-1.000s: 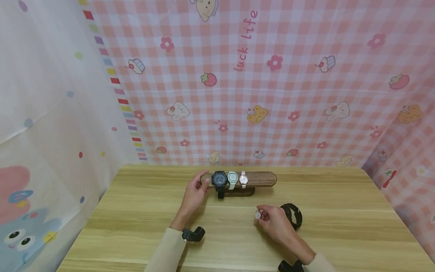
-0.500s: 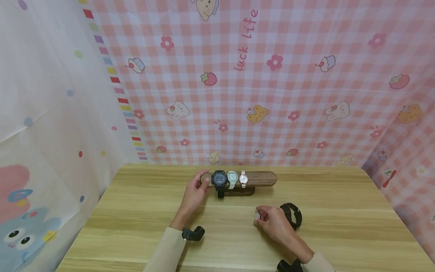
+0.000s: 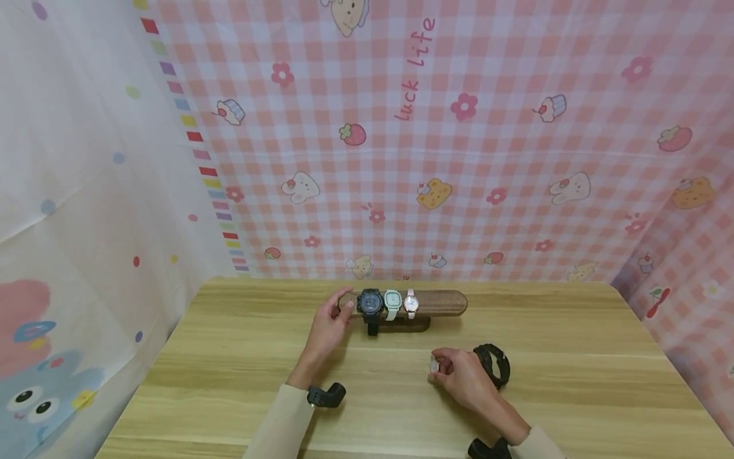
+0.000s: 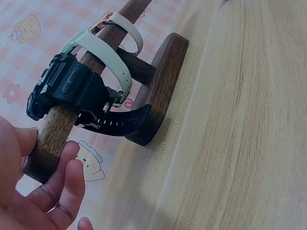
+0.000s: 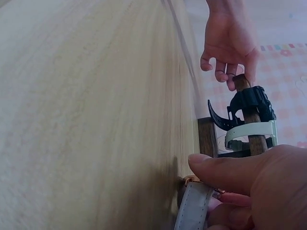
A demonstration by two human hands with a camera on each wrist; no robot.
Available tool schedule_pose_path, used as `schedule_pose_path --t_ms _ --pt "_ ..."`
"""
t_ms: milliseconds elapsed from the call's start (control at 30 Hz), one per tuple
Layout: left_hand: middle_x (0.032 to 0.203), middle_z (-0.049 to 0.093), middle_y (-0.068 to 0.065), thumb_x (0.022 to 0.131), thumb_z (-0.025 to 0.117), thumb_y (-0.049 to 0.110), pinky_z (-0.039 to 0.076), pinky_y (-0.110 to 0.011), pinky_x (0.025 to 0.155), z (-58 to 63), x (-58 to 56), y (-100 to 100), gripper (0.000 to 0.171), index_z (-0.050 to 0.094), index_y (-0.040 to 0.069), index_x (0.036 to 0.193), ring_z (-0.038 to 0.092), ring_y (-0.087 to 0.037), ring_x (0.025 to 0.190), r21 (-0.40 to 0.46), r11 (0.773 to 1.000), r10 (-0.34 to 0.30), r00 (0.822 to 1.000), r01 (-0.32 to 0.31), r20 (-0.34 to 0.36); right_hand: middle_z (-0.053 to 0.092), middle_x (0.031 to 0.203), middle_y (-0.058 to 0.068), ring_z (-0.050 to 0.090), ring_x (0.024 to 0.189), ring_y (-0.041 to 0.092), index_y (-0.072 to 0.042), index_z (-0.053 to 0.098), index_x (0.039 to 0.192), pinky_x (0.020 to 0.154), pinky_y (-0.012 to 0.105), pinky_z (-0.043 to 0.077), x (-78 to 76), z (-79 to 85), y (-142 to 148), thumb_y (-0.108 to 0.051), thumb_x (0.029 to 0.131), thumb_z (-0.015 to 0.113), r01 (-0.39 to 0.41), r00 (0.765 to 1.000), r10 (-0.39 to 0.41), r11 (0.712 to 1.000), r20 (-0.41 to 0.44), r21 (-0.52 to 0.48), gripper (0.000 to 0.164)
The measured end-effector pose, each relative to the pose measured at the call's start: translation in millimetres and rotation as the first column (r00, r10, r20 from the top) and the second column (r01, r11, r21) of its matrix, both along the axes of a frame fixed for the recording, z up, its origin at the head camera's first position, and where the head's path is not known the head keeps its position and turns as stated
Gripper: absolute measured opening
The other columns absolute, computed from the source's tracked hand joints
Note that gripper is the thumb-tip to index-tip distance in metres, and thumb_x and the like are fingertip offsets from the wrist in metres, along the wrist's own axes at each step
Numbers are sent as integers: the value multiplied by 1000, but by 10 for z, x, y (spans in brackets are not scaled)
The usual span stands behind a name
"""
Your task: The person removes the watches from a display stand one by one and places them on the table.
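Note:
My left hand (image 3: pixel 329 329) holds the left end of a dark wooden watch stand (image 3: pixel 438 303), with thumb and fingers around the bar in the left wrist view. Strapped side by side on the bar are a chunky black watch (image 4: pixel 72 86), a pale green square watch (image 3: pixel 392 299) and a small pink-strapped watch (image 3: pixel 411 304). Over the table, in front of the stand, my right hand (image 3: pixel 467 380) pinches a small watch (image 5: pixel 194 206) with a white stitched strap and rose-gold metal. My fingers hide part of that watch.
A black watch (image 3: pixel 502 366) with its band looped lies on the wooden table (image 3: pixel 378 408), just beyond my right hand. A pink checked cloth (image 3: pixel 493 210) hangs behind the table's back edge. Wrist camera mounts (image 3: pixel 328 395) sit on both forearms.
The small watch in my right hand has turned slightly, so its face shows less in the head view. My left hand and the stand stay in place.

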State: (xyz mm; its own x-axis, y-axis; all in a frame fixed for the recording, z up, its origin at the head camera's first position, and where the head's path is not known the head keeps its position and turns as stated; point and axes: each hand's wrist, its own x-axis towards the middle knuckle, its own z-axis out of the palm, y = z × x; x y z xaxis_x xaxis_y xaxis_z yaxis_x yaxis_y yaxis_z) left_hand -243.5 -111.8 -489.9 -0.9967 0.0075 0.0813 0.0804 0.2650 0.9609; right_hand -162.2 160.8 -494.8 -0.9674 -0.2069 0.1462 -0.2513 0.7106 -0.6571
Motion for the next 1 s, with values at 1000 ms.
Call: schedule_pose_path --t_ms 1000 --pt "90 62 -26 103 55 21 56 -41 75 -26 -17 6 39 54 14 142 67 -36 88 -14 1000 1 1000 -2 -20 60 70 -6 50 55 5 0 68 119 47 22 40 -134 375 97 -12 84 79 24 999 -22 999 42 -30 38"
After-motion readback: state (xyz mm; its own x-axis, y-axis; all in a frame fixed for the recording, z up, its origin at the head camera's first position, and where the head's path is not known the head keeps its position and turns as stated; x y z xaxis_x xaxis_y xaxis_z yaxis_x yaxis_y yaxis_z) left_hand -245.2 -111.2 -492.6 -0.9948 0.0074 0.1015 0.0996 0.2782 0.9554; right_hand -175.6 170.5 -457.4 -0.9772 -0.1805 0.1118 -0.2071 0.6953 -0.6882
